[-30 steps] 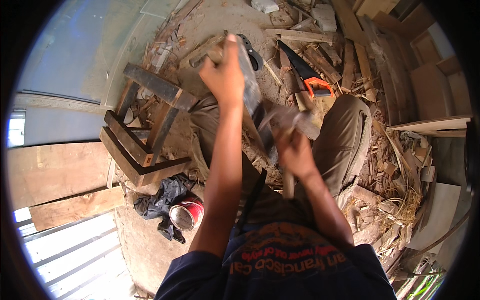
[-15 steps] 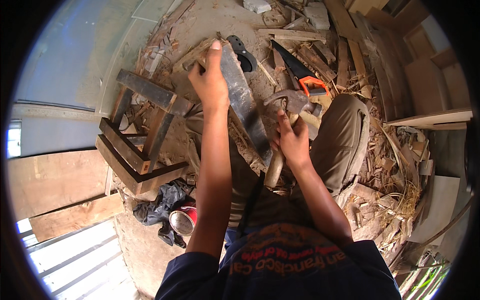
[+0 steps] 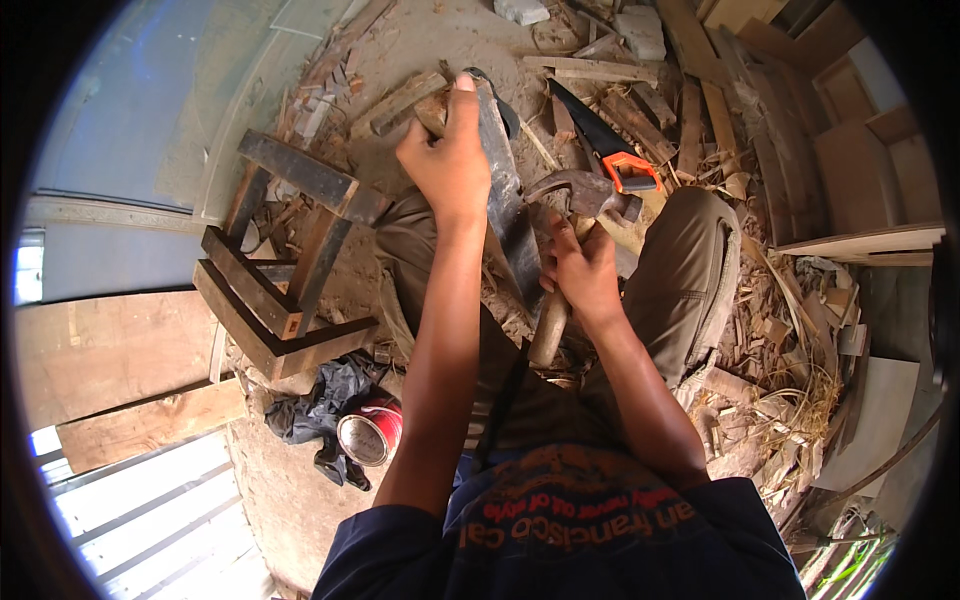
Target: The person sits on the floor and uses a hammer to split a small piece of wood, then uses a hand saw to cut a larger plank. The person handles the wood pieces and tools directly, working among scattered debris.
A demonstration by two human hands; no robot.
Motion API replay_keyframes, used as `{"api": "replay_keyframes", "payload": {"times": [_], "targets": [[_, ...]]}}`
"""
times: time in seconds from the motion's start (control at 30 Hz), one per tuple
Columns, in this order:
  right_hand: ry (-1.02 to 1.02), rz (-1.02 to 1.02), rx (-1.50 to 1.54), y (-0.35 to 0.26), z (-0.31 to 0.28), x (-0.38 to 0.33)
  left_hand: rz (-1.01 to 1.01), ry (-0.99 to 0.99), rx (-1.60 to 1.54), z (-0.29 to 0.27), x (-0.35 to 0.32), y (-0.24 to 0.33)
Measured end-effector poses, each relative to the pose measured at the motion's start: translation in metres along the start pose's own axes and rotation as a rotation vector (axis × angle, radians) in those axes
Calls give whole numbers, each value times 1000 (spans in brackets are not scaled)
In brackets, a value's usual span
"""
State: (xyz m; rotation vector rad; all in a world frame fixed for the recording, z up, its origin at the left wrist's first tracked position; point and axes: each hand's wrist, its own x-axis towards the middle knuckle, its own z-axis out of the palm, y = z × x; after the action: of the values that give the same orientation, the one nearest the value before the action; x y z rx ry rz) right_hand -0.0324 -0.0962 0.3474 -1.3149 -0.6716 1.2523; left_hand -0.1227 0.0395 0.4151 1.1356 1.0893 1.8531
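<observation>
My left hand (image 3: 450, 160) is closed around the upper part of a long dark wooden board (image 3: 512, 225), its thumb lying along the top. The board slants between my knees, its lower end close to my right hand. In my right hand (image 3: 582, 265) is a claw hammer (image 3: 590, 195), gripped high on the wooden handle just below the head. The metal head points up and the handle end hangs down between my legs. Behind the board, a dark clog (image 3: 510, 120) is partly hidden. Short wood pieces (image 3: 400, 103) lie beyond my left hand.
A dark wooden frame (image 3: 300, 270) stands to my left. Nearer are a red can (image 3: 370, 435) and black plastic (image 3: 318, 405). A handsaw (image 3: 605, 140) with an orange handle lies ahead right among scraps. Wood chips (image 3: 770, 330) cover the floor at right, beside a wooden cabinet (image 3: 850, 170).
My left hand has shifted right, and the board has turned more edge-on, showing a narrower face. My right hand and the hammer have barely moved.
</observation>
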Motion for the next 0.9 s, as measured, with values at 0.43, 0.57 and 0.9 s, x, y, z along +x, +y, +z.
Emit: {"api": "replay_keyframes", "payload": {"times": [0.43, 0.57, 0.9], "targets": [[73, 55, 174, 13, -23, -20, -206, -49, -62, -14, 39, -32], [145, 95, 127, -17, -4, 1, -250, -64, -72, -17, 39, -26], [78, -6, 26, 9, 13, 8, -136, -6, 64, -4, 16, -9]]}}
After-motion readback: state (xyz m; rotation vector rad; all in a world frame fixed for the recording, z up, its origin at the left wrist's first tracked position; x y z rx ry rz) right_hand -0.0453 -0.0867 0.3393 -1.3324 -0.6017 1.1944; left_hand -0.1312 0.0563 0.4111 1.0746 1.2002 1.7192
